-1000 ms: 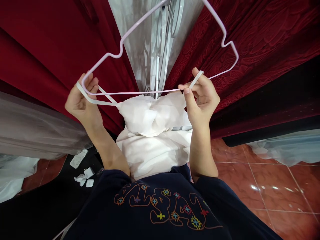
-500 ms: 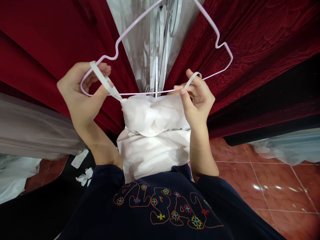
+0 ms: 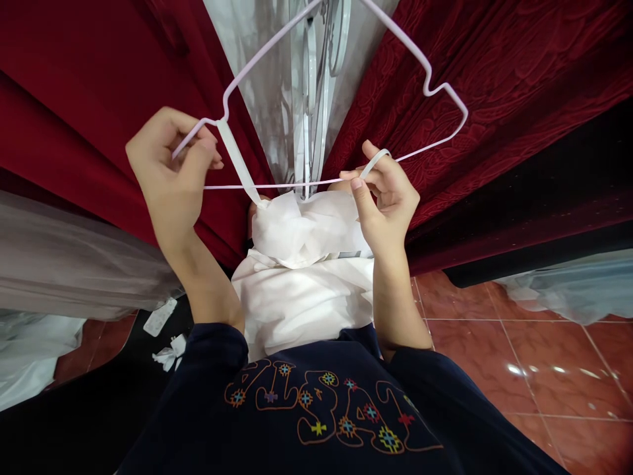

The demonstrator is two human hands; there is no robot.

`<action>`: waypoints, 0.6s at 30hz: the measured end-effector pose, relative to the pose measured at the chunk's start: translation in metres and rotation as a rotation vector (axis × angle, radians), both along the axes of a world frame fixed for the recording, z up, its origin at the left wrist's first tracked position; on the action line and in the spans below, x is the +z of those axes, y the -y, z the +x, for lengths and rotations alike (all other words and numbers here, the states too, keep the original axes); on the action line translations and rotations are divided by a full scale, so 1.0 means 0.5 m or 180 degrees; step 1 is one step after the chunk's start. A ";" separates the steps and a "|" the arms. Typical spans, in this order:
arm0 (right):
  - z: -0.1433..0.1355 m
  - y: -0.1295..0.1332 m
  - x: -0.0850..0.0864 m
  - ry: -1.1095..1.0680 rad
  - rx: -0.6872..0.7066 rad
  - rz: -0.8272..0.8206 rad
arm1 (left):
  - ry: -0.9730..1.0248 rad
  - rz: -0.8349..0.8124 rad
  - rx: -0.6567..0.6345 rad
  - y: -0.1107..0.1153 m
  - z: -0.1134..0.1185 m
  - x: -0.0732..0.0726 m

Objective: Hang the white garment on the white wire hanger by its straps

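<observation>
A pale pink hanger spans the upper middle of the view. My left hand is closed round the hanger's left end. Just right of it, a white strap hangs from the hanger's left notch down to a white garment lying over my lap. My right hand pinches the base of a second white strap, which loops over a finger. The hanger's thin lower bar also passes by these fingertips. The right strap is not on the hanger's right notch.
Dark red curtains stand on both sides, with sheer white cloth and metal rods between them. A white packet and crumpled white pieces lie on a black surface at the lower left.
The left strap has slipped off my left hand and moved inward to the hanger's notch. My left hand has shifted onto the hanger's end. My right hand has moved slightly left, still pinching its strap.
</observation>
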State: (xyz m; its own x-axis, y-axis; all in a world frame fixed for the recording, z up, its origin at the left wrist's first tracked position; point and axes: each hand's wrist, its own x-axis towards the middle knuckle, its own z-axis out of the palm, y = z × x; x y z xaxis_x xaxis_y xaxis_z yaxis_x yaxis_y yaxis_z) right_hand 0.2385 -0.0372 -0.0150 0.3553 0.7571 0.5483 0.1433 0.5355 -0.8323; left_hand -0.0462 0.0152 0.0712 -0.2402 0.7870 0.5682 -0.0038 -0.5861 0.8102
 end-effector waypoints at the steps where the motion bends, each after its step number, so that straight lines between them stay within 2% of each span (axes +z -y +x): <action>1: 0.000 0.001 0.000 -0.0008 0.0004 0.0013 | 0.0249 0.0085 -0.0111 -0.003 0.005 -0.016; 4: 0.005 0.009 0.004 0.0018 0.0069 0.0024 | 0.0877 -0.0055 -0.0438 -0.009 0.018 -0.059; 7: 0.016 0.022 0.019 0.0136 0.0068 0.0168 | 0.1482 -0.0347 -0.0711 -0.011 0.028 -0.078; 10: 0.045 0.033 0.041 0.0016 -0.0215 0.0535 | 0.1731 -0.0276 -0.0792 -0.012 0.024 -0.075; 13: 0.104 0.034 0.053 -0.0452 -0.0894 0.0899 | 0.1712 -0.0184 -0.0762 -0.026 0.000 -0.066; 15: 0.155 0.030 0.054 -0.0751 -0.1336 0.0895 | 0.1685 -0.0237 -0.0777 -0.041 -0.020 -0.062; 18: 0.219 0.019 0.055 -0.0847 -0.1383 0.0515 | 0.1717 -0.0443 -0.0767 -0.063 -0.040 -0.059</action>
State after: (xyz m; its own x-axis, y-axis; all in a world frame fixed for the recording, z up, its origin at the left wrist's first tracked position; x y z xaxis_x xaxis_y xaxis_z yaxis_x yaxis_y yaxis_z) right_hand 0.3478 -0.0468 0.0123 0.7600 0.4224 0.4939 0.1756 0.5983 -0.7818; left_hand -0.0659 0.0467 0.0418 -0.2716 0.9133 0.3036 -0.5547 -0.4064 0.7261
